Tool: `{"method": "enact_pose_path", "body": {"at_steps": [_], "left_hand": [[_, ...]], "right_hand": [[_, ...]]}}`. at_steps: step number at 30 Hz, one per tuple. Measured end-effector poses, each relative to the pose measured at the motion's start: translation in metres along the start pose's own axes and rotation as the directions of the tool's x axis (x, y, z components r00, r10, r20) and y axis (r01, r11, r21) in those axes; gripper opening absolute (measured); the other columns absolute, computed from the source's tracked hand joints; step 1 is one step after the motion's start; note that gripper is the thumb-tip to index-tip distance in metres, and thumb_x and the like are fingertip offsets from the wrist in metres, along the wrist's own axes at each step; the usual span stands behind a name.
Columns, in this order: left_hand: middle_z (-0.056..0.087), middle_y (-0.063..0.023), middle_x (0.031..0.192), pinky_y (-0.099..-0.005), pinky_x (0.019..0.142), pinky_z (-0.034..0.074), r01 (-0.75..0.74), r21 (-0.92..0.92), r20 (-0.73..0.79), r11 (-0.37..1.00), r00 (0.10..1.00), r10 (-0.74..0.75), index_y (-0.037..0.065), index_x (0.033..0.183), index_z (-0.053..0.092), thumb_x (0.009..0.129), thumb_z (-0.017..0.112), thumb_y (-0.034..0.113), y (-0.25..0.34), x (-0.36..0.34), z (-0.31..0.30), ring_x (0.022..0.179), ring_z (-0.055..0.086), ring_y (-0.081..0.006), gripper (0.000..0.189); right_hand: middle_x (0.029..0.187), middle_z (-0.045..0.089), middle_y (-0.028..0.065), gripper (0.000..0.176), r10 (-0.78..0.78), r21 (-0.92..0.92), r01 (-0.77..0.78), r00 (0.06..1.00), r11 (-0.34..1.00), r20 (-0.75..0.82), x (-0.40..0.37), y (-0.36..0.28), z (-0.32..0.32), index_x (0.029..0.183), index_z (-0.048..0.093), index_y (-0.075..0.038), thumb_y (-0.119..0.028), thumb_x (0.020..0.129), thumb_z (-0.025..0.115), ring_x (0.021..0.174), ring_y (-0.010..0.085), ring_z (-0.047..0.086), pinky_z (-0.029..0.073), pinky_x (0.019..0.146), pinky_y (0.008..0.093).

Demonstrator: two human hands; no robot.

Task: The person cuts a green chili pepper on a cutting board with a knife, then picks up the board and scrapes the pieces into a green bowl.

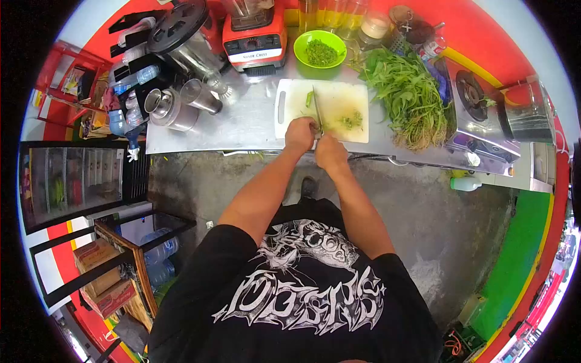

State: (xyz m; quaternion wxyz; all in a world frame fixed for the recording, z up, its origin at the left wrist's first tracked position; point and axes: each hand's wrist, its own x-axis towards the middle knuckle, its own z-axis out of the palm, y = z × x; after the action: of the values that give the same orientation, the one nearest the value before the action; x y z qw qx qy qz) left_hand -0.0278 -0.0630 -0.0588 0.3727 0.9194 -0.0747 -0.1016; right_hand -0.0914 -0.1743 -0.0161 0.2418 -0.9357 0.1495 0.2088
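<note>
My right hand is closed around the handle of a kitchen knife, whose blade points away from me over a white cutting board. Just left of the blade, my left hand rests at the board's near edge with its fingers curled; what they hold, if anything, is hidden. Beyond those fingers lies a short green piece of vegetable. Chopped greens are scattered right of the knife. Past the board stands a lime-green bowl with chopped greens in it.
A large bunch of leafy greens with roots lies right of the board, beside a gas stove. At the back stands a red blender. Metal cups and a steel pot occupy the steel counter's left side.
</note>
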Motion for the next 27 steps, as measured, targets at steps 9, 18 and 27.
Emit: {"method": "enact_pose_path", "body": {"at_steps": [9,18,27], "left_hand": [[0.073,-0.0190,0.088,-0.0417,0.080,0.055,-0.058,-0.108,-0.089,0.992,0.995,0.049,0.000,0.091,0.070,0.079,0.072,0.000,-0.003,-0.006,0.003,0.086,0.072,-0.0342,0.012],[0.065,-0.0171,0.090,-0.0416,0.078,0.055,-0.087,-0.051,-0.158,0.995,0.984,0.078,0.002,0.089,0.072,0.076,0.078,0.003,-0.007,-0.013,0.002,0.086,0.068,-0.0343,0.014],[0.066,-0.0161,0.092,-0.0388,0.074,0.056,-0.149,-0.201,-0.169,0.968,0.979,0.115,0.001,0.088,0.075,0.077,0.079,0.000,-0.019,-0.014,0.002,0.081,0.069,-0.0294,0.012]], "right_hand": [[0.115,0.067,0.0315,0.034,0.057,0.008,-0.058,0.998,0.998,0.024,-0.015,-0.008,0.004,0.121,0.049,0.006,-0.015,0.095,0.053,0.109,0.0464,0.066,0.052,0.094,0.0519],[0.116,0.068,0.0293,0.036,0.005,-0.011,-0.005,1.000,1.000,-0.004,-0.015,-0.005,0.003,0.124,0.052,0.008,-0.011,0.093,0.052,0.108,0.0449,0.067,0.053,0.094,0.0505],[0.116,0.068,0.0300,0.034,-0.006,0.002,0.006,0.999,1.000,0.050,-0.007,-0.008,-0.013,0.121,0.056,0.006,-0.014,0.094,0.052,0.108,0.0455,0.067,0.052,0.096,0.0512]]}}
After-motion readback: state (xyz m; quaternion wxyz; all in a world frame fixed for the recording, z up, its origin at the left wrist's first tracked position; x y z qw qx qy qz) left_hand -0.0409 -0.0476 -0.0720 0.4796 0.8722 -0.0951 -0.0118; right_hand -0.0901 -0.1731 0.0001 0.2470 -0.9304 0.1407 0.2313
